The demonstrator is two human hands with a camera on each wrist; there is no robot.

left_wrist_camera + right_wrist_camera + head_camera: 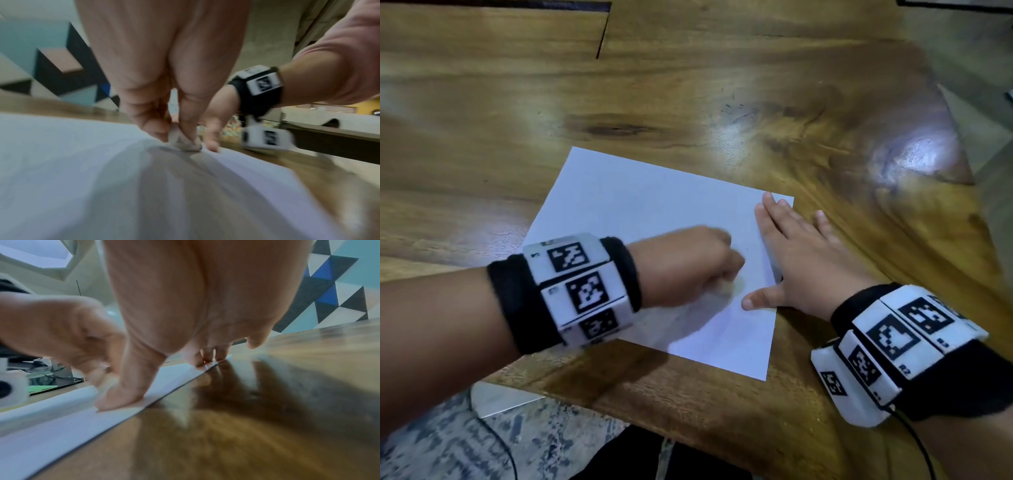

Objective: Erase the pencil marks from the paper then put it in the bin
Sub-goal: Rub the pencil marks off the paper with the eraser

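A white sheet of paper (640, 212) lies flat on the wooden table (688, 85). My left hand (688, 263) pinches a small white eraser (183, 142) and presses it onto the paper (61, 162) near the sheet's right side; the hand is blurred. My right hand (801, 253) lies flat with straight spread fingers, pressing the paper's right edge down, its thumb (123, 394) and fingertips (205, 358) on the sheet (61, 426). Any pencil marks are too faint to make out. No bin is in view.
The table's front edge (619, 404) runs just below the paper, with patterned floor (465, 445) and a cable beyond it. Bare wood surrounds the sheet to the left, behind and to the right.
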